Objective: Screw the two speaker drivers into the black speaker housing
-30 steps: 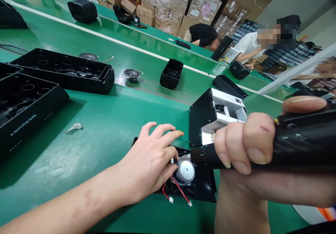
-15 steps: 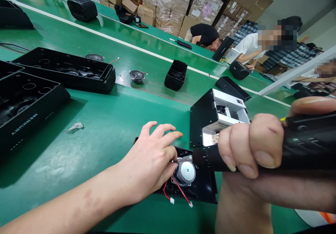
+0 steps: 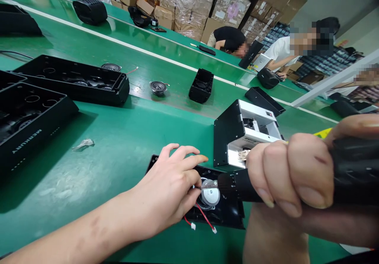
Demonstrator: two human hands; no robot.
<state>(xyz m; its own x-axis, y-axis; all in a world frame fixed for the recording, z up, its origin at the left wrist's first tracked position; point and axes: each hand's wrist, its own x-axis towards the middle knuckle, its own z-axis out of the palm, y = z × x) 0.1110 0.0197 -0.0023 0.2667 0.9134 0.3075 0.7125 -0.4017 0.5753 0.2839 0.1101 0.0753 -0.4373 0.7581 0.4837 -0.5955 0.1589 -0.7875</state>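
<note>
A black electric screwdriver lies in the grip of my right hand, its bit pointing left over a round silver speaker magnet. My left hand pinches at the bit's tip beside the magnet; whatever sits between thumb and index finger is too small to make out. The speaker rests in a black panel, partly covered by my left hand. Red wires with white connectors run from the speaker over the panel's near edge.
Behind the panel stands a black and silver machine. Black speaker housings lie at the left. Loose speakers and a small black box sit on the green conveyor. Other people work beyond it.
The screwdriver and my right hand have shifted slightly, the bit now lying across the magnet's upper part. My left hand has moved slightly down. Loose speakers and the small box have moved slightly right.
</note>
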